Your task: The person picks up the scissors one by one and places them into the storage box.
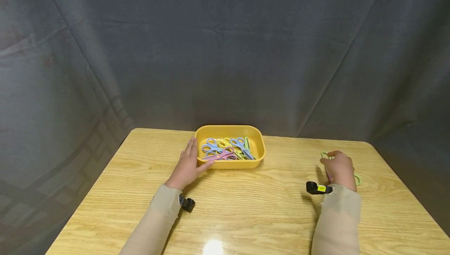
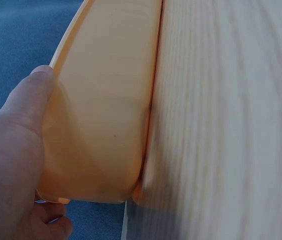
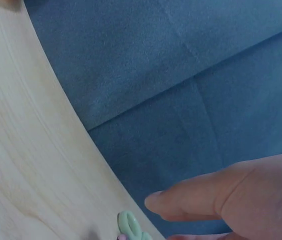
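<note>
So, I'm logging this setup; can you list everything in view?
Table: one, light wood, foreground.
Tray: one, yellow, table's far side, middle.
Piled scissors: several, overlapping; blue, pink, yellow and green; inside tray.
Loose scissors: at least one, green loops, table's right side, partly hidden.
Cloth: count unclear, dark grey, behind table.
Wrist cameras: two, black, one per wrist.
Sleeves: two, beige, on forearms.
Left hand: one, bare, touching tray's left end.
Right hand: one, bare, over loose scissors.

Dark grey cloth [image 1: 225,59] hangs behind a pale wood-grained table [image 1: 253,212] and along both its sides, creased by long slanting lines. The table's far corners are rounded. A bright glare [image 1: 213,247] shines near its front; the wrist views tint the cloth blue.
</note>
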